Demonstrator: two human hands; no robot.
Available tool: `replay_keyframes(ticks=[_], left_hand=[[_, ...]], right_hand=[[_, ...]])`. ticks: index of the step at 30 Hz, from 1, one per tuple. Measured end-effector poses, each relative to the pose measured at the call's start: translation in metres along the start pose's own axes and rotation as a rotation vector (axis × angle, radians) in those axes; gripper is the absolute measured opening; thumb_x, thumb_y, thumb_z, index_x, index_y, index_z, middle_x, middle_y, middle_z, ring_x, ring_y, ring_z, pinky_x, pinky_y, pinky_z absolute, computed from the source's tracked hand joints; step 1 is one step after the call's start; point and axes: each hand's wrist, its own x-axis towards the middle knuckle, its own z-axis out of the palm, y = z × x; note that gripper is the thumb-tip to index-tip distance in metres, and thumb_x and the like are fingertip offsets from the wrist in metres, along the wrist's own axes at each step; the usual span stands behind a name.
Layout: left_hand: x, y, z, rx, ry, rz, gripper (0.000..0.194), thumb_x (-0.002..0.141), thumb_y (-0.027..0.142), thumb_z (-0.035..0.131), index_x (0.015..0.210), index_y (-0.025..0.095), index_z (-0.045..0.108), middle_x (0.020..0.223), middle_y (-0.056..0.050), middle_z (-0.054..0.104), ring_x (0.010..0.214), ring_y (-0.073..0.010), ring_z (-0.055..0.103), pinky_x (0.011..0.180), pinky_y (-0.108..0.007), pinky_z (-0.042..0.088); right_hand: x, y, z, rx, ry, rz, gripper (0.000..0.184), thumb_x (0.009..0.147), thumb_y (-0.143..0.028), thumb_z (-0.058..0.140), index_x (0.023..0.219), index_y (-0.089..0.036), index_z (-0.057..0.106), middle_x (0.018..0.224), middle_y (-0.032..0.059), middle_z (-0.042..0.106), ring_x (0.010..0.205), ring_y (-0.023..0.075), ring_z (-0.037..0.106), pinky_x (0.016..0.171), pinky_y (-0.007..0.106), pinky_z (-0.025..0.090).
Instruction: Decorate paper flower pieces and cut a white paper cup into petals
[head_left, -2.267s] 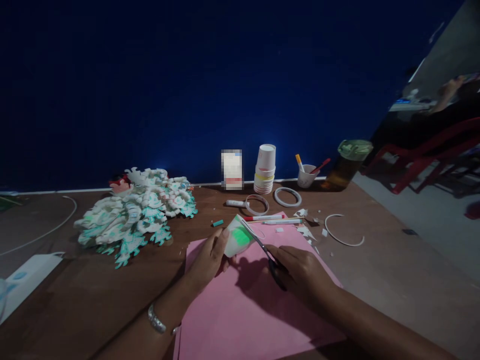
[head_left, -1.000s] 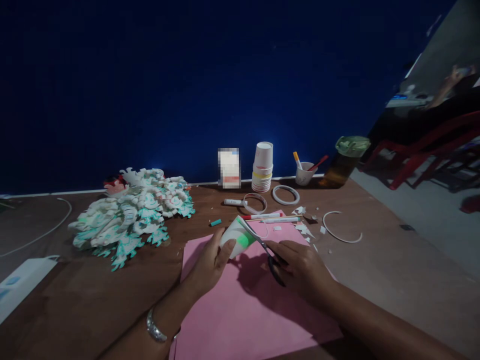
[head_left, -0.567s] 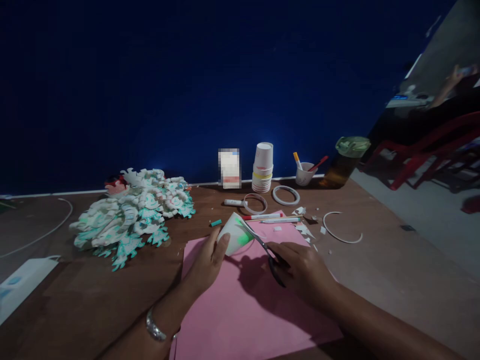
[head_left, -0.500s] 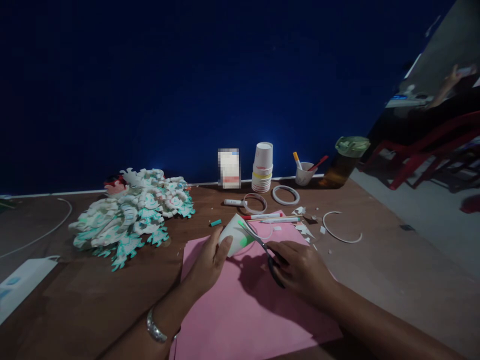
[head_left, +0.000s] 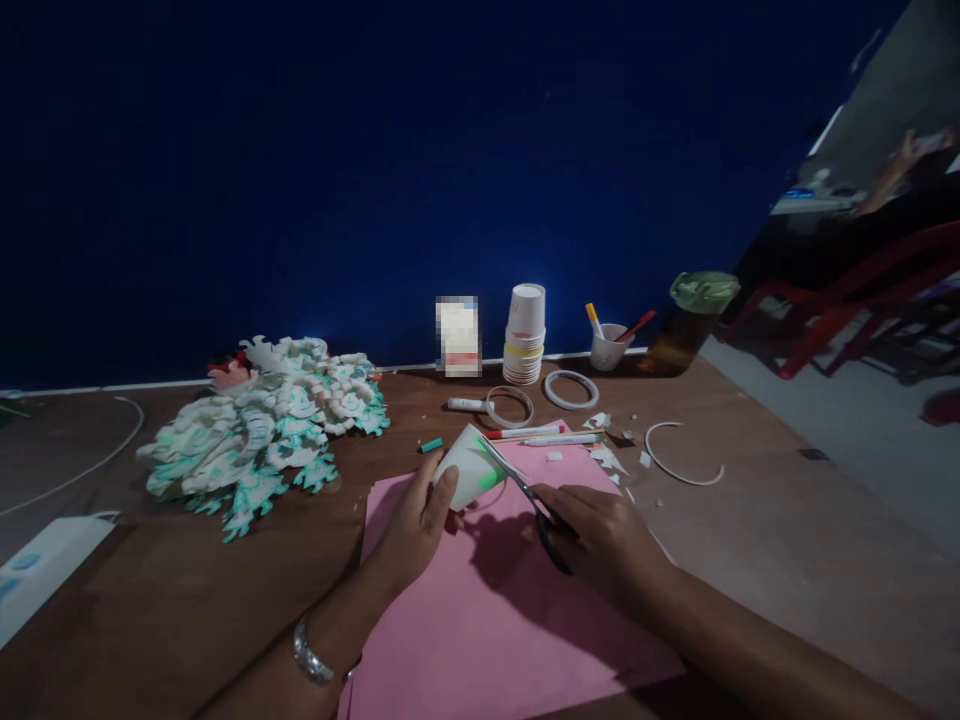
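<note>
My left hand (head_left: 420, 515) is wrapped round a white paper cup (head_left: 466, 470) with green marks, tilted above a pink sheet (head_left: 480, 620). In my right hand (head_left: 600, 530) is a pair of scissors (head_left: 517, 478), its dark handles round my fingers. The blades lie against the green-marked edge of the cup; whether they are parted is hard to make out. Just beyond the cup lie a red marker (head_left: 525, 432) and a white-barrelled marker with a green end (head_left: 562, 440).
Cut cups with green edges form a pile (head_left: 277, 430) at left. Behind stand stacked paper cups (head_left: 524, 335), a cup of markers (head_left: 609, 348) and a dark container (head_left: 682, 330). White rings (head_left: 571, 390) and paper scraps (head_left: 609, 460) lie on the brown table (head_left: 795, 580).
The cup has shifted slightly left in my left hand. A thin pale curved strip by the blades shows less than before. My right hand has stayed almost in place.
</note>
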Motion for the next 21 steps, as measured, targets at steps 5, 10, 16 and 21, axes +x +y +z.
replay_keyframes(ticks=[5, 10, 16, 21], left_hand=[[-0.002, 0.011, 0.001, -0.095, -0.06, -0.006, 0.047, 0.097, 0.057, 0.034, 0.116, 0.019, 0.054, 0.064, 0.001, 0.063, 0.051, -0.0173, 0.057, 0.054, -0.029, 0.045], [-0.004, 0.014, -0.001, 0.079, -0.062, 0.062, 0.044, 0.095, 0.055, 0.038, 0.115, 0.019, 0.054, 0.058, 0.005, 0.055, 0.053, -0.0166, 0.054, 0.056, -0.027, 0.041], [-0.004, 0.015, -0.001, 0.028, -0.089, 0.039, 0.05, 0.097, 0.054, 0.035, 0.126, 0.017, 0.05, 0.059, 0.005, 0.055, 0.053, -0.0159, 0.052, 0.055, -0.027, 0.04], [-0.004, 0.012, -0.001, 0.016, -0.078, 0.028, 0.054, 0.097, 0.056, 0.034, 0.13, 0.017, 0.05, 0.059, 0.005, 0.055, 0.056, -0.0171, 0.054, 0.058, -0.027, 0.041]], right_hand=[[-0.001, 0.0, 0.001, -0.011, -0.003, 0.006, 0.031, 0.086, -0.012, 0.054, 0.114, -0.014, 0.066, 0.072, 0.005, 0.068, 0.057, 0.0171, 0.061, 0.055, 0.026, 0.04], [0.001, 0.001, 0.0, -0.038, -0.022, 0.043, 0.03, 0.087, -0.017, 0.058, 0.115, -0.014, 0.068, 0.074, 0.0057, 0.066, 0.06, 0.0185, 0.061, 0.057, 0.027, 0.04], [0.0, 0.002, 0.001, -0.031, 0.007, 0.006, 0.029, 0.089, -0.015, 0.056, 0.115, -0.014, 0.068, 0.07, 0.0041, 0.064, 0.056, 0.0172, 0.058, 0.054, 0.027, 0.039], [-0.002, 0.001, 0.001, -0.011, 0.003, -0.003, 0.03, 0.088, -0.011, 0.054, 0.115, -0.013, 0.066, 0.072, 0.0049, 0.067, 0.058, 0.0167, 0.06, 0.055, 0.025, 0.04]])
